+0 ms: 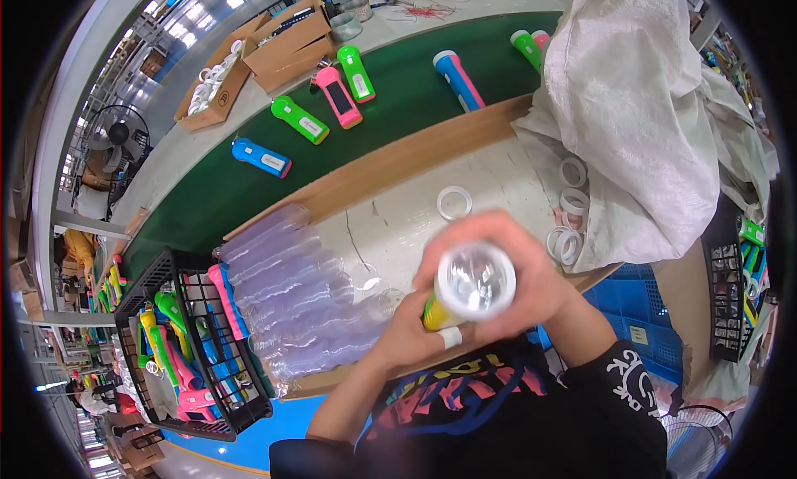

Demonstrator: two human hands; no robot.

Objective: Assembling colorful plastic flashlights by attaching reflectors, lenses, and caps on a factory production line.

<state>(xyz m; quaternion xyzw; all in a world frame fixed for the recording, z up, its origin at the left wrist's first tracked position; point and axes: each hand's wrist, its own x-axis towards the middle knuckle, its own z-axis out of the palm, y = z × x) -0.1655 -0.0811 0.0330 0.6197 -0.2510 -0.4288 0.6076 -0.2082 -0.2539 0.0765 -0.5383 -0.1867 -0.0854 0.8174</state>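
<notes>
Flashlight [475, 281] in both hands [531, 263]; printed labels [310, 125] on other flashlights [352, 61].

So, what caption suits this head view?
Left hand and right hand hold a white-rimmed flashlight near loose white rings.

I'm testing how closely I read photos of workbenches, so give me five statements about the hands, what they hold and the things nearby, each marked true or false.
1. The left hand and right hand are both on the held flashlight. True.
2. The held flashlight faces away from the camera. False: its lens is turned up toward the camera.
3. A pink flashlight lies on the green strip. True.
4. The green strip bears only pink flashlights. False: a green flashlight and a blue flashlight lie there too.
5. The clear plastic pieces lie right of the black basket. True.
</notes>
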